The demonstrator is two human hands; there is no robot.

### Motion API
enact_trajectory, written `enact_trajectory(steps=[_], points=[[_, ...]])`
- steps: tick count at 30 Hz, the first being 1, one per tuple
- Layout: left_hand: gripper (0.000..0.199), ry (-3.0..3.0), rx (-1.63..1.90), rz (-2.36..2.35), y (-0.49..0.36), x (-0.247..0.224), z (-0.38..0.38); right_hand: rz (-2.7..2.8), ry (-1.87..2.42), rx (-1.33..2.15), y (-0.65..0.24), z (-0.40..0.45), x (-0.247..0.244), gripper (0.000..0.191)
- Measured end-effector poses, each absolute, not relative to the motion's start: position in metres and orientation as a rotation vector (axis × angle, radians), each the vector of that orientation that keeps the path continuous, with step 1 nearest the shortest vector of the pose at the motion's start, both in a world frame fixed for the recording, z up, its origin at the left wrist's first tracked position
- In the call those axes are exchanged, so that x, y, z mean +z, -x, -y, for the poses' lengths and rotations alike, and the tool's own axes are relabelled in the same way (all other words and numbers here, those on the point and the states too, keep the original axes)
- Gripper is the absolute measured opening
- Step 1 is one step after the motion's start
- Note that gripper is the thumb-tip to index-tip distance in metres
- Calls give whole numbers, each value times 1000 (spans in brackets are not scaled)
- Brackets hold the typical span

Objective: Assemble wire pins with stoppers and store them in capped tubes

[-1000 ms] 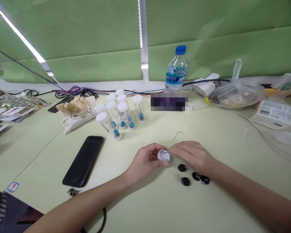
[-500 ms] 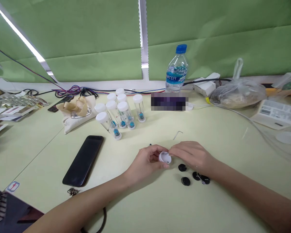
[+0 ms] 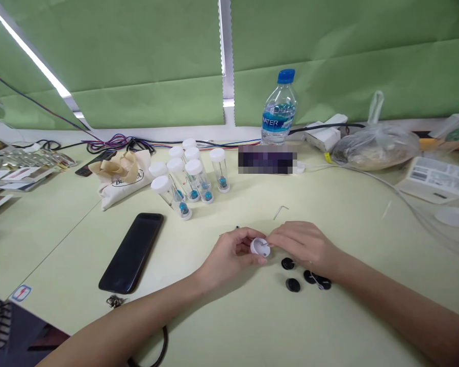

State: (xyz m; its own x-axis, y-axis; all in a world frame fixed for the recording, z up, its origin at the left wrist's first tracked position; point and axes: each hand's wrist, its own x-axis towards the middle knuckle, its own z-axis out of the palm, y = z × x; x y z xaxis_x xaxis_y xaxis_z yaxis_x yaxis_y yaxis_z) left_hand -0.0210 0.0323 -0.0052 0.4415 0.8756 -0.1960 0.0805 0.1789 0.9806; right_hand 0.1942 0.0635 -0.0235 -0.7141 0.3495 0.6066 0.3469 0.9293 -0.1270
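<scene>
From my head, I see my left hand point(image 3: 229, 257) grasping a white round cap point(image 3: 257, 251), well in from the table's point(image 3: 214, 326) back edge. The fingers of my right hand point(image 3: 302, 246) pinch a thin metal piece point(image 3: 265, 244), mostly hidden, at its rim. Black discs point(image 3: 292, 285) lie just beside; a hex key point(image 3: 277, 213) and white-capped tubes point(image 3: 194, 167) sit nearer the back edge.

On the table point(image 3: 222, 326), a phone point(image 3: 132, 253) is lying left of the cup point(image 3: 260, 247), discs point(image 3: 292, 285) right of it. Tubes point(image 3: 196, 179) are standing behind and right of the phone.
</scene>
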Motion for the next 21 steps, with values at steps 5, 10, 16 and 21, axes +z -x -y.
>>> enact_trajectory(steps=[5,10,16,21], points=[[29,-1279,714,-967,21,-7,-33,2433,495,-39,-192,-64,-21,14],[29,-1287,702,-986,22,-7,-32,2422,500,-24,-193,-65,-21,17],[28,-1276,718,-974,22,-7,-32,2426,507,-57,-192,-64,-21,17],[28,-1284,711,-975,21,-6,-32,2442,505,-75,-192,-65,-20,16]])
